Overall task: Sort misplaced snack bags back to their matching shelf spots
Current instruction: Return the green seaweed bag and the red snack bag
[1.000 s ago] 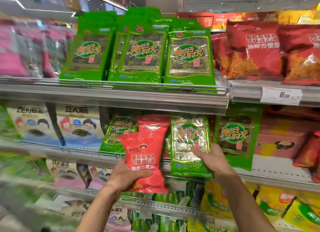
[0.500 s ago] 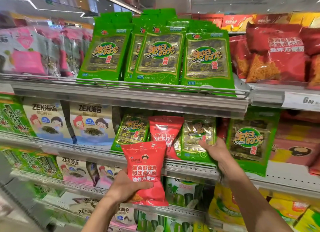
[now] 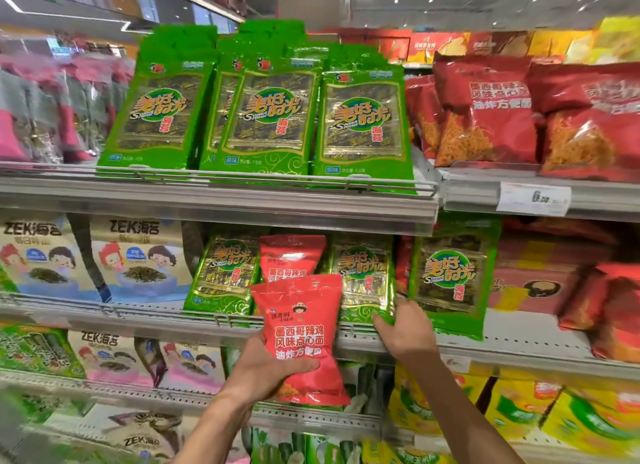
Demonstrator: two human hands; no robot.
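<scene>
Before tiered grey metal shop shelves point(image 3: 221, 207) under ceiling lights, the left hand point(image 3: 266, 370) grips a glossy red plastic snack bag point(image 3: 301, 335) from below, while beside it the right hand point(image 3: 405, 328) pinches a shelved green foil seaweed packet point(image 3: 363, 283).

A single head-worn wide-angle camera faces the store shelves point(image 3: 221, 200) straight on from close range, roughly level with the middle shelf, with both forearms reaching in from the bottom edge.
</scene>
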